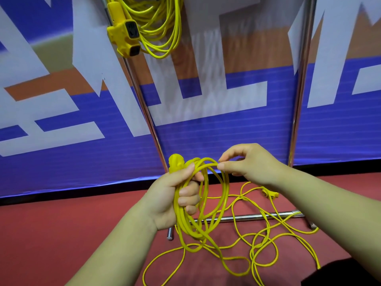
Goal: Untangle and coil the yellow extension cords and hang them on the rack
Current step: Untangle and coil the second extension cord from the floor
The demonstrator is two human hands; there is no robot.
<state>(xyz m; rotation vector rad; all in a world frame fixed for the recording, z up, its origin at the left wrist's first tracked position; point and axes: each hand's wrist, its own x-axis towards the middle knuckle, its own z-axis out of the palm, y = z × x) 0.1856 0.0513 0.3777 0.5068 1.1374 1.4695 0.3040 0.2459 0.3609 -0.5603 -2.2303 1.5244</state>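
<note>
Several loops of yellow extension cord (182, 226) hang before the rack (243, 218), clenched in the left hand (171, 195) as an anchor, while fingers (224, 166) of the right hand (253, 164) pinch the next loop.

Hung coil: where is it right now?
Head view, top, left of centre: the hung coil dangles beside the rack's left upright, its socket block on its left side.

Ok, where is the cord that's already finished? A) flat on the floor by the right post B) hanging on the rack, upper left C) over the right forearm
B: the finished coil and its socket block hang from the rack at upper left.
</note>
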